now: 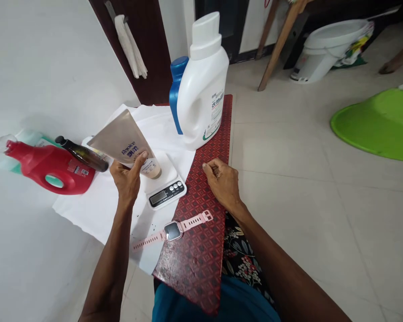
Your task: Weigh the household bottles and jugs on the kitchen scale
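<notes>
My left hand [128,176] is closed round a beige Rejoice squeeze tube [122,134], thumb across its printed front. The tube tilts, its narrow end over the platform of a white digital kitchen scale [167,195]; whether the two touch, I cannot tell. The scale's display looks blank. My right hand [222,182] is curled into a loose fist at the table's right edge, with nothing visible in it. Nearer to me lies a smartwatch [173,230] with a pink strap, laid out across the white cloth and the red table top.
A white detergent bottle [201,85] and a blue bottle [177,85] stand at the far end of the red patterned table [191,264]. Along the wall lie a red jug [50,167] and a dark bottle [82,154] on the white cloth [104,210]. A white bucket [329,49] stands on the floor.
</notes>
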{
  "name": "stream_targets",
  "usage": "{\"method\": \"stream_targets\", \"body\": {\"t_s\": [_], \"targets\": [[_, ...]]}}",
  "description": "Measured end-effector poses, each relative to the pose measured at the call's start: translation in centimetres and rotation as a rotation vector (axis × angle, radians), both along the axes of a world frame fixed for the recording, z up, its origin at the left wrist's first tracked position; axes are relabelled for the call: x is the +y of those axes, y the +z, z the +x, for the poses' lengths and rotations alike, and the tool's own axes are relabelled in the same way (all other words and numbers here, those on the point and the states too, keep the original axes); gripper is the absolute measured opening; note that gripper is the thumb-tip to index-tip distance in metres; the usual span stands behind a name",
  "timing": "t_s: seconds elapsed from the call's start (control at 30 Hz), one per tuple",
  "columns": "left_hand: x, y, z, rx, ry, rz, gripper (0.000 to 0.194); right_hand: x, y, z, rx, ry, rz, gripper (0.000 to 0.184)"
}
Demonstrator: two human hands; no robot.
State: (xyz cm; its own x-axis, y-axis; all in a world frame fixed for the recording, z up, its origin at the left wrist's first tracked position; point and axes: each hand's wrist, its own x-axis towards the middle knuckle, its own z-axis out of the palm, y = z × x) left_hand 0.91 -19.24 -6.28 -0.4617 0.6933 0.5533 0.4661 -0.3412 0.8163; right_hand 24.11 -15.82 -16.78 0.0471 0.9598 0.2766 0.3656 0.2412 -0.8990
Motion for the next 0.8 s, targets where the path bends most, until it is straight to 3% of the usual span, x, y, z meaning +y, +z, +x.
{"method": "stream_targets", "body": {"t_s": [0.3, 0.43, 0.6, 0.7, 0.8], "targets": [[-0.4, -0.4, -1.2, 0.007, -0.077, -0.124, 0.046, 0.1, -0.1, 0.0, -0.017, -0.008, 0.002, 0.03], [-1.7, 0.6, -2.5, 0.071, -0.117, -0.123, 0.052, 0.1, -0.1, 0.0, -0.017, -0.007, 0.005, 0.029], [-2.9, 1.7, -2.6, 0.225, -0.073, -0.314, 0.044, 0.1, -0.1, 0.1, -0.003, -0.005, 0.007, 0.03], [-2.2, 2.0, -2.7, 0.189, -0.036, -0.299, 0.035, 0.0, -0.1, 0.2, -0.005, -0.001, 0.006, 0.03], [0.9, 2.6, -3.3, 0.157, 0.042, -0.175, 0.034, 0.0, 0.0, 0.2, -0.004, 0.002, 0.007, 0.03]]}}
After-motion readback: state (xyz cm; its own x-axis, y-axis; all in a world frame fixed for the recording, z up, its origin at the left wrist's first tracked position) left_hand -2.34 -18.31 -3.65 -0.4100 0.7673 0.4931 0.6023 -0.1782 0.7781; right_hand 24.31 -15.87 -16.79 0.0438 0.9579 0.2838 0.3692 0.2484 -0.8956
